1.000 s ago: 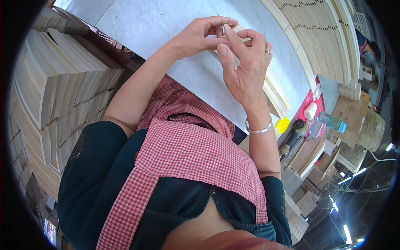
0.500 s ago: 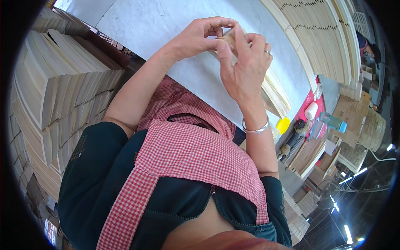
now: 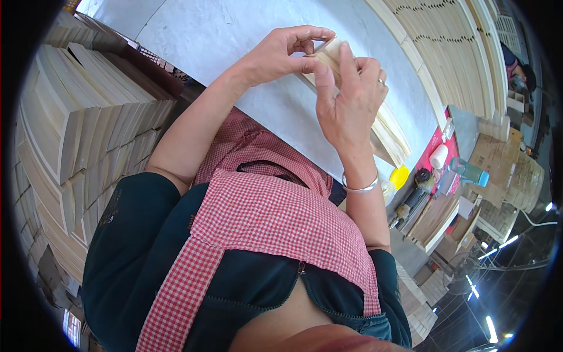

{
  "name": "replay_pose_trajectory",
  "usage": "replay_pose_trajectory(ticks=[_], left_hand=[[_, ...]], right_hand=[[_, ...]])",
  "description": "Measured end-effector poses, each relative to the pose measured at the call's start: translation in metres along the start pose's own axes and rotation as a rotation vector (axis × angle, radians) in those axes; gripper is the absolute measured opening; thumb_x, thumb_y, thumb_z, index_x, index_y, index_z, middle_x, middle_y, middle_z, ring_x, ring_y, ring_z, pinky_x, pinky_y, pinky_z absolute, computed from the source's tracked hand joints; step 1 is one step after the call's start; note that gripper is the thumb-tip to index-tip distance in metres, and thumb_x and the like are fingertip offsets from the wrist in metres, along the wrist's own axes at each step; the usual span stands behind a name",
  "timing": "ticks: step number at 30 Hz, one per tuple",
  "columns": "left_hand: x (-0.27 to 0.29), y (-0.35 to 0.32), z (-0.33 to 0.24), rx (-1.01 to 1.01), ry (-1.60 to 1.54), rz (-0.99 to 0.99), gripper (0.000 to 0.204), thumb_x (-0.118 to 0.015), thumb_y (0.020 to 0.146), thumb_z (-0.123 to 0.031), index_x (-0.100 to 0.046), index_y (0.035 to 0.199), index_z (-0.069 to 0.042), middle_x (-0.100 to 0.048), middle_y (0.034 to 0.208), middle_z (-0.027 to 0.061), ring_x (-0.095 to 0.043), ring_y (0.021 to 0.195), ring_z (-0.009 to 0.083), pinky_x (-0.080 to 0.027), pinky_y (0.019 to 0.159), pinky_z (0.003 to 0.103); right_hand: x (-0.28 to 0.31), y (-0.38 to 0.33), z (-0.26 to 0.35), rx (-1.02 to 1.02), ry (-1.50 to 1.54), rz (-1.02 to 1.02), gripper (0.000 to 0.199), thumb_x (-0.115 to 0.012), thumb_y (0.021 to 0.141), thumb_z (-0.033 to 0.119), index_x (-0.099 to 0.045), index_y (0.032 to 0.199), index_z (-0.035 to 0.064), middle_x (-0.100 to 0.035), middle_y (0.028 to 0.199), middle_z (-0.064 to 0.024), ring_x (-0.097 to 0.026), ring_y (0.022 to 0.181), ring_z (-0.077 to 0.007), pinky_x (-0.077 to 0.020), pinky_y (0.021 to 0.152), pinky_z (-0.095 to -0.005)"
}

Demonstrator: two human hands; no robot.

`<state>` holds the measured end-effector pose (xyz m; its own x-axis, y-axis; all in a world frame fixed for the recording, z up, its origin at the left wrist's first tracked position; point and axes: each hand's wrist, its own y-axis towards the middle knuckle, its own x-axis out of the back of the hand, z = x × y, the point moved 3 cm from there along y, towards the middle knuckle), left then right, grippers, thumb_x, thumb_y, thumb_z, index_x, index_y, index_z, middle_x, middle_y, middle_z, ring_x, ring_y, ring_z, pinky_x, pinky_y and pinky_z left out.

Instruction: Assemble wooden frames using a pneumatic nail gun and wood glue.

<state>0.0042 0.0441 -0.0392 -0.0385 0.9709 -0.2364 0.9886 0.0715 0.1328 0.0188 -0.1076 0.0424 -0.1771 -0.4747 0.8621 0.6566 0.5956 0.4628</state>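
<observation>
A long, pale wooden piece slants across the table, its far end raised between my hands. My left hand pinches that end, thumb on the near side and index finger along the end edge, other fingers curled. Over the wood just to the right, my right hand rests with thumb and index finger on its surface. The remaining right fingers bend over the far side, where their tips are hidden. A ring and a silver bangle are on the right hand and wrist.
Under the wood is a grey-white tabletop. Stacked wooden boards stand on the left; more stacked strips line the far right. Near the table's right end are a yellow lid, a white roll and a clear bottle with blue cap.
My right hand has shifted slightly right, its index finger moving away from the left fingertips and uncovering more of the wood's end. My left hand keeps its place.
</observation>
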Motion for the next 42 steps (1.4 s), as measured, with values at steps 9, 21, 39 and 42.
replay_pose_trajectory(ticks=[9, 21, 39, 42], left_hand=[[0.002, -0.001, 0.001, 0.011, -0.007, 0.009, 0.056, -0.078, 0.081, -0.004, -0.064, 0.135, -0.004, -0.061, 0.089, 0.0007, -0.05, 0.077, 0.0075, -0.049, 0.074, 0.019], [-0.005, 0.008, -0.003, 0.019, -0.058, 0.08, 0.067, -0.074, 0.079, 0.0, -0.054, 0.143, -0.003, -0.063, 0.119, 0.0074, -0.06, 0.103, 0.0171, -0.05, 0.093, 0.027], [0.016, 0.004, -0.048, 0.02, 0.275, 0.088, 0.072, -0.073, 0.081, -0.007, -0.047, 0.148, -0.001, -0.052, 0.148, 0.0129, -0.053, 0.129, 0.025, -0.04, 0.112, 0.034], [0.013, 0.009, -0.058, 0.0, 0.362, 0.085, 0.073, -0.074, 0.081, -0.006, -0.046, 0.148, -0.002, -0.052, 0.149, 0.013, -0.052, 0.131, 0.0252, -0.039, 0.113, 0.035]], right_hand=[[0.003, 0.0, 0.013, 0.068, 0.15, -0.005, 0.046, -0.065, 0.094, 0.042, -0.067, 0.121, 0.0049, -0.043, 0.09, -0.006, -0.04, 0.081, -0.021, -0.0317, 0.076, -0.0361], [0.011, 0.009, 0.017, -0.005, 0.199, 0.059, 0.036, -0.067, 0.094, 0.033, -0.07, 0.123, 0.012, -0.05, 0.095, -0.0058, -0.046, 0.086, -0.02, -0.0345, 0.077, -0.0349], [0.2, -0.22, -0.401, -0.856, -0.528, -0.082, 0.026, -0.059, 0.087, 0.022, -0.077, 0.095, 0.005, -0.071, 0.085, -0.0247, -0.063, 0.073, -0.0456, -0.0536, 0.069, -0.0477], [0.206, -0.271, -0.525, -0.589, -0.799, 0.282, 0.033, -0.055, 0.087, 0.026, -0.076, 0.095, 0.0016, -0.073, 0.095, -0.0246, -0.066, 0.083, -0.0486, -0.0534, 0.075, -0.0531]])
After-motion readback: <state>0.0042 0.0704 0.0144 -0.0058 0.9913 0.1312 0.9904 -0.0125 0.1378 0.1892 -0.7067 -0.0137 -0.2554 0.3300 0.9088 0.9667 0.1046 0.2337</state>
